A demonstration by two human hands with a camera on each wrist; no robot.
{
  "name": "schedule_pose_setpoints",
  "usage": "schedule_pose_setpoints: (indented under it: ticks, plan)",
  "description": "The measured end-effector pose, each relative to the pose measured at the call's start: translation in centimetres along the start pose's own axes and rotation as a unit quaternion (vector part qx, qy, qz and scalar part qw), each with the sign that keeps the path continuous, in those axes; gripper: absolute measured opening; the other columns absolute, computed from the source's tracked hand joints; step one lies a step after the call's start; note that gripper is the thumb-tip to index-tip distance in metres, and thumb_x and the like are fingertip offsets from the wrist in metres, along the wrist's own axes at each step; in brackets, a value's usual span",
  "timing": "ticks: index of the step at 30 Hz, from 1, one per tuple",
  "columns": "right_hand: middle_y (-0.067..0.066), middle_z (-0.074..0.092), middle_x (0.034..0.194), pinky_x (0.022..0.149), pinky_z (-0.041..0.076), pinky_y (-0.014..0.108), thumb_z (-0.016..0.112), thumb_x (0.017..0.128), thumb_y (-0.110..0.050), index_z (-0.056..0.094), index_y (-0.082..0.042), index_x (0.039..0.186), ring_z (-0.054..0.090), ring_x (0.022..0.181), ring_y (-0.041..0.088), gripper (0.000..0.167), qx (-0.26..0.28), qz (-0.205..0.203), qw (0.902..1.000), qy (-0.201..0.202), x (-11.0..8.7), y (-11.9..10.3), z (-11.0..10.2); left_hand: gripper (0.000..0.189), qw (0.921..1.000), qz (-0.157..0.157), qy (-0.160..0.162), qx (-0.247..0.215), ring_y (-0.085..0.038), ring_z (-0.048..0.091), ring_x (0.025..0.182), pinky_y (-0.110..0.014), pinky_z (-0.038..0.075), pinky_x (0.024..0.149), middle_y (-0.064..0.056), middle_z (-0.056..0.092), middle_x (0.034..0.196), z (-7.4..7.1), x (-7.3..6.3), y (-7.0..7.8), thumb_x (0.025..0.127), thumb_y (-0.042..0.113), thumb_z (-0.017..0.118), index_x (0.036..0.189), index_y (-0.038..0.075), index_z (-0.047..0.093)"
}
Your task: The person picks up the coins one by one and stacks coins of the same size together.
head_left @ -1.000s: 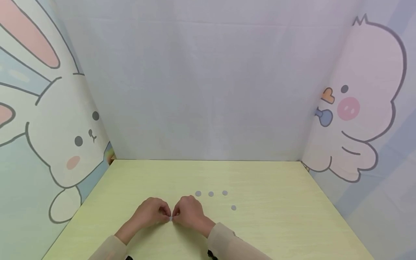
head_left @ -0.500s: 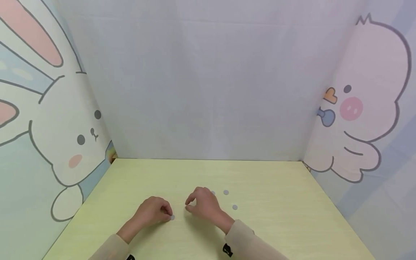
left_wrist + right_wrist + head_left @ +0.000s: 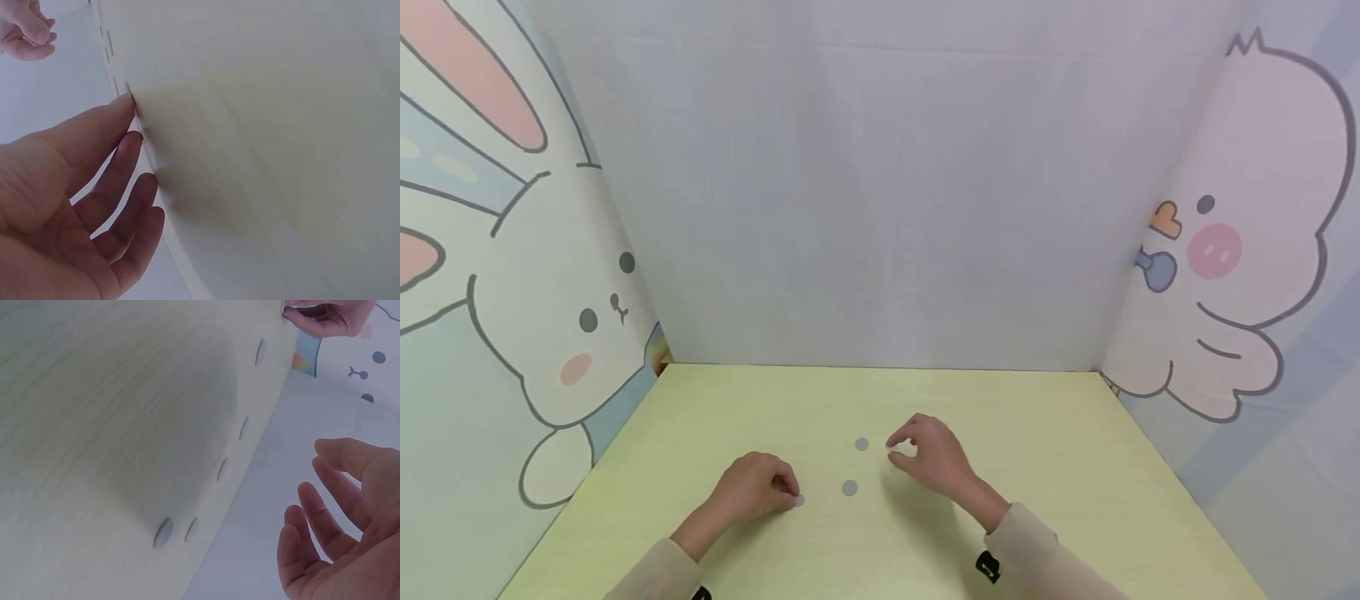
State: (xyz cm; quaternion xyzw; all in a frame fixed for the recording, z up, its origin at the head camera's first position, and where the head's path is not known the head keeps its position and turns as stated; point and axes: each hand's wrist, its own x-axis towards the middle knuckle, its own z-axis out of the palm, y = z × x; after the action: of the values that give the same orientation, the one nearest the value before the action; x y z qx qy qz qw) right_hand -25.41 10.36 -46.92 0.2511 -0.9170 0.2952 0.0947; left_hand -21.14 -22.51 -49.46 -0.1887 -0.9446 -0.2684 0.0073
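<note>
At the left-centre of the table, my left hand (image 3: 752, 492) pinches a small grey disc like a coin (image 3: 799, 501) between thumb and forefinger, low against the tabletop. In the left wrist view this disc (image 3: 129, 89) shows edge-on at the thumb tip. My right hand (image 3: 934, 454) hovers above the table to the right, its thumb and fingers apart with nothing between them. Left of it lie two flat grey discs, a nearer one (image 3: 850, 487) and a farther one (image 3: 862, 444). Several discs, one being this disc (image 3: 163, 534), lie beneath the right hand in the right wrist view.
The pale yellow table (image 3: 760, 400) reaches back to a plain white curtain (image 3: 880, 208). Side curtains carry a printed rabbit (image 3: 550, 317) on the left and a printed chick (image 3: 1247, 192) on the right.
My right hand has let go beside the left hand and moved right and slightly up, its fingers spreading. Two discs on its left are now uncovered. The left hand has stayed in place.
</note>
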Motion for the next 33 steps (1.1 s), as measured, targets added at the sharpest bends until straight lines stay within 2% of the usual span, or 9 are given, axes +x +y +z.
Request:
schedule_pose_setpoints:
  ticks: [9,14,17,22,33]
  plan:
    - [0.003,0.073,0.1,0.075,0.051,0.033,0.084,0.088,-0.011,0.083,-0.013,0.103,0.065,0.088,0.022,0.015,-0.014,0.024,0.9995,0.018,-1.6,3.4,-1.8,0.02,1.0,-0.002,0.001,0.006,0.001,0.052,0.071,-0.027,0.046,0.068,0.021,0.065,0.078,0.2,0.2,0.0,0.082,0.019,0.092,0.078,0.029,0.075]
    - [0.002,0.072,0.101,0.076,0.052,0.033,0.084,0.087,-0.009,0.082,-0.013,0.106,0.064,0.088,0.019,0.019,-0.016,0.038,0.9991,0.01,-2.6,5.1,-2.2,0.02,0.9999,-0.003,0.001,0.013,0.001,0.051,0.07,-0.027,0.045,0.067,0.021,0.065,0.077,0.2,0.1,0.0,0.082,0.02,0.092,0.077,0.029,0.075]
    - [0.005,0.071,0.103,0.078,0.054,0.034,0.085,0.087,-0.009,0.081,-0.011,0.108,0.065,0.09,0.021,0.022,-0.015,0.037,0.9992,0.001,-3.1,5.9,-2.3,0.021,0.9999,-0.004,0.001,0.016,0.001,0.05,0.07,-0.026,0.045,0.067,0.021,0.065,0.077,0.2,0.0,0.0,0.082,0.02,0.093,0.077,0.029,0.075]
    - [0.005,0.071,0.105,0.08,0.056,0.037,0.087,0.085,-0.012,0.08,-0.009,0.11,0.068,0.092,0.026,0.026,-0.017,0.026,0.9994,-0.013,-4.0,6.9,-2.3,0.021,0.9998,-0.008,-0.001,0.017,0.001,0.051,0.071,-0.027,0.045,0.068,0.021,0.065,0.077,0.2,0.0,-0.1,0.082,0.021,0.093,0.077,0.03,0.074]
    - [-0.003,0.07,0.104,0.079,0.053,0.032,0.089,0.087,-0.017,0.082,-0.012,0.107,0.062,0.09,0.017,0.022,-0.028,0.012,0.9991,-0.029,-4.8,8.1,-2.2,0.021,0.9998,-0.007,0.002,0.018,0.0,0.051,0.07,-0.027,0.045,0.067,0.02,0.066,0.077,0.0,0.1,0.0,0.081,0.02,0.093,0.077,0.029,0.075]
